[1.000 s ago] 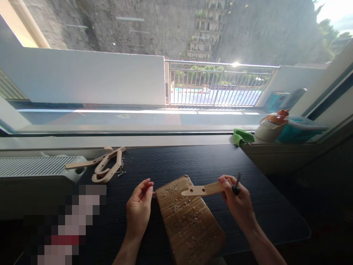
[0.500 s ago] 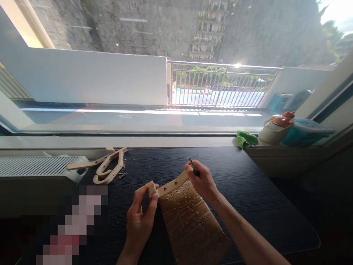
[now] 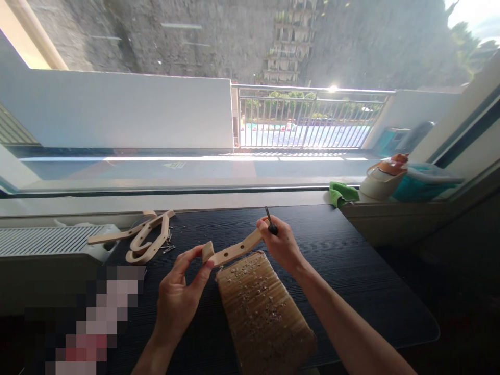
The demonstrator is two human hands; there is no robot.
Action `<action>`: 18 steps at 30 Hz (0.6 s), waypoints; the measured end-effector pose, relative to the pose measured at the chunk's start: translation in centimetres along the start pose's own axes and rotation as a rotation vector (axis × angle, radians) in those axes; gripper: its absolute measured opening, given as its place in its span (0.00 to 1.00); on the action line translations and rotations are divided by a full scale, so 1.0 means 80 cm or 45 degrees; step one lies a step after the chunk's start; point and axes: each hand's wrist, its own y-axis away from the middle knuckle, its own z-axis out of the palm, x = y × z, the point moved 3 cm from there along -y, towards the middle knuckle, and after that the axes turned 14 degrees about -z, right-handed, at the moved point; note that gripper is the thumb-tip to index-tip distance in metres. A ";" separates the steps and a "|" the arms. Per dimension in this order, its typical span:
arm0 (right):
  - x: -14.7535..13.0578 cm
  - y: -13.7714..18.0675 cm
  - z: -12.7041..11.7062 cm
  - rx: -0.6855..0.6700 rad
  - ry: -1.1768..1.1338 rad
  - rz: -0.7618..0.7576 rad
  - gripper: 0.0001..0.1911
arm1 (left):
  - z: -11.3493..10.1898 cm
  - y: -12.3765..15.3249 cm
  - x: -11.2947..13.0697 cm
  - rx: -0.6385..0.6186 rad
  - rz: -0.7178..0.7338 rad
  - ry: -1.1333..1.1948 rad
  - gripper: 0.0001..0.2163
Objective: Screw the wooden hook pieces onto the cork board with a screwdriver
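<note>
At far left, white slatted radiator (image 3: 58, 240), beside the dark surface (image 3: 351, 271). On the surface's left rear corner, curved wooden pieces (image 3: 156, 246) in an overlapping heap, one reaching out toward the radiator; loose screws (image 3: 169, 246) just to their right. Next, left hand (image 3: 179, 286): thumb and fingers narrow, pinching the left end of the wooden strip (image 3: 234, 251), where a short blocky bit (image 3: 208, 252) sticks up (can't tell if separate). Strip is raised, slanting up to the right, two dark holes showing. Nearer the person, brown board (image 3: 265, 312), flecked with small pits or crumbs, lies between the forearms, just below the strip. Right hand (image 3: 283, 242): closed round the strip's right end, also holding a dark-handled screwdriver (image 3: 272, 228), shaft upward. Hooks and screws sit left of the strip, clear of it. Farther right on the windowsill (image 3: 234, 200): green cloth (image 3: 342, 194), pale container (image 3: 380, 182) with orange top, teal box (image 3: 422, 185), all well apart from both hands.
</note>
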 end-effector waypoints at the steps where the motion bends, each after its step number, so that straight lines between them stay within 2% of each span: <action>1: 0.001 0.000 -0.001 -0.017 -0.010 0.006 0.15 | -0.002 0.001 0.001 -0.014 -0.008 -0.031 0.14; 5: 0.013 0.013 0.001 -0.105 -0.018 0.043 0.15 | -0.003 0.014 -0.006 -0.044 -0.036 -0.135 0.13; 10: 0.035 0.040 0.013 -0.156 0.057 0.017 0.15 | 0.003 0.025 -0.019 -0.003 -0.001 -0.149 0.12; 18: 0.049 0.051 0.024 -0.154 0.061 0.028 0.15 | 0.004 0.029 -0.036 0.010 0.110 -0.214 0.12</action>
